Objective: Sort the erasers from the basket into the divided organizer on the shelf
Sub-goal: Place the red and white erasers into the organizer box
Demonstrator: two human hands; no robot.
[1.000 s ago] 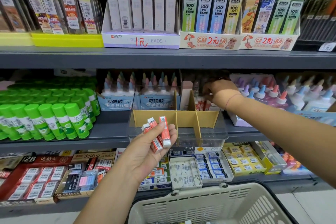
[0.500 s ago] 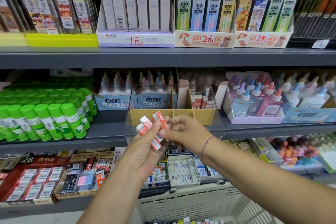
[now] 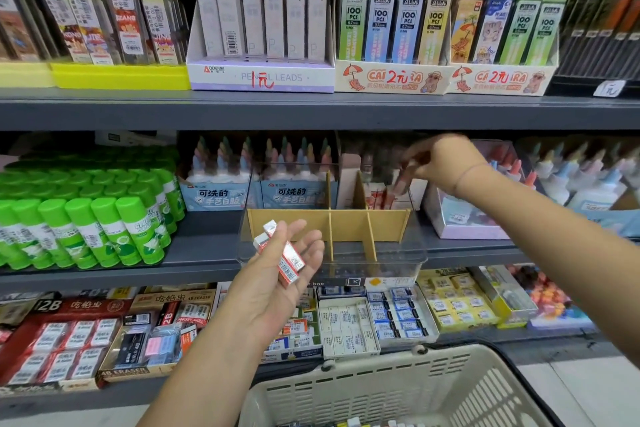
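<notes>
- Spanning mid-frame, the grey shelf (image 3: pixel 207 253) carries the clear organizer (image 3: pixel 388 224) at centre.
- The cream basket (image 3: pixel 381 369) sits at bottom right.
- The left hand (image 3: pixel 277 281), lower centre, lies palm up with fingers loosely straight, carrying erasers (image 3: pixel 287 258).
- The blurred right hand (image 3: pixel 443 163) pinches a single eraser (image 3: pixel 401 184) over the organizer's back right compartment.

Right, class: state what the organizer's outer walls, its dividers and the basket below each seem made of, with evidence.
Outer walls: clear glossy plastic, probably acrylic; shelf shows through. Dividers: matte tan board, perhaps thin wood or card; opaque, flat, interlocked. Basket: cream moulded plastic, likely; regular slotted walls.
</notes>
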